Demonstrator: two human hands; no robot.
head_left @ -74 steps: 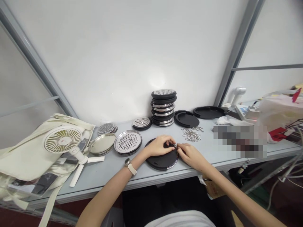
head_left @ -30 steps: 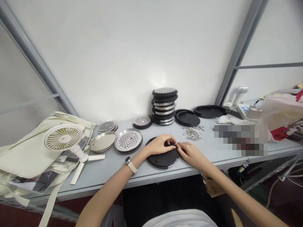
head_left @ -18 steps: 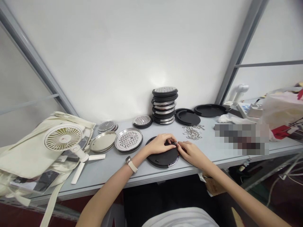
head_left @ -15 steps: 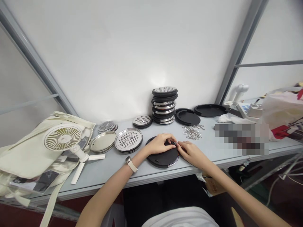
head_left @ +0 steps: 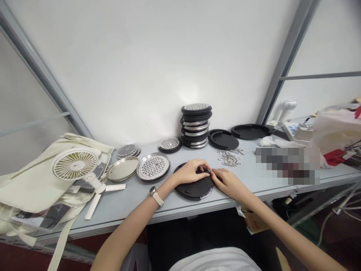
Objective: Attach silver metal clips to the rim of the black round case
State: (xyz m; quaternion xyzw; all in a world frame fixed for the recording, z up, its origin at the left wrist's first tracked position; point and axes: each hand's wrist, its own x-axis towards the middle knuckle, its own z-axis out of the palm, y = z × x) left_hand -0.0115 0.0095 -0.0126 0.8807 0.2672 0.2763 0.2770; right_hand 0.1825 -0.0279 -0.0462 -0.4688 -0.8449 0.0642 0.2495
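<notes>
A small white fan (head_left: 75, 164) leaned on a cream bag (head_left: 36, 180) at the left end of the tabletop (head_left: 124, 203). Near its right end stood a translucent plastic bag (head_left: 335, 130), with a red item (head_left: 334, 157) beside it and crumpled white tissue (head_left: 279, 143) to the left.

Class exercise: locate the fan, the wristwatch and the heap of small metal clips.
Fan (head_left: 75, 165): head view, centre of its round grille.
Wristwatch (head_left: 152, 190): head view, its face.
Metal clips (head_left: 231, 159): head view, middle of the heap.
</notes>
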